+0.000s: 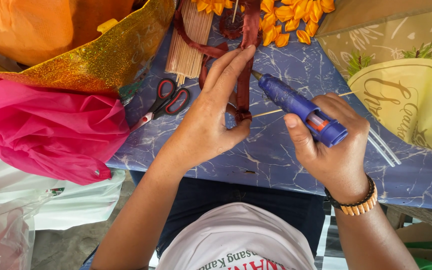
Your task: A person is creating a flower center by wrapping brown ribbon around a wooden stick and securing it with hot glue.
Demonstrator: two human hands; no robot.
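- The right hand (333, 145) is wrapped around a blue glue gun (298, 107), thumb along its side, with the nozzle aimed at a dark red ribbon (244, 75) that the left hand (211, 120) pinches between thumb and fingers, just above the blue marbled surface (276, 160).
- The ribbon's folded end sits at the left thumb, against a thin wooden stick (268, 113) that runs under the gun. The nozzle tip is very near the left fingers (233, 65), so hot glue could land on skin if the gun drifts sideways or too much is squeezed out.
- The ribbon hangs loose up toward a bundle of sticks (188, 42) and a coiled ribbon rose (231, 25); a tug from the left hand could drag or undo that coil.
- If the pinch slackens, the fold could slip off the stick before any glue sets.
- Spare glue sticks (383, 146) lie just beside the right hand at the surface's edge and could roll off if nudged.
- Red-handled scissors (168, 100) rest near the left wrist, beside pink cloth (51, 130) and a glittery gold bag (101, 60); a dripping nozzle swung that way could foul them.
- Orange petals (286, 20) lie well apart from the nozzle.
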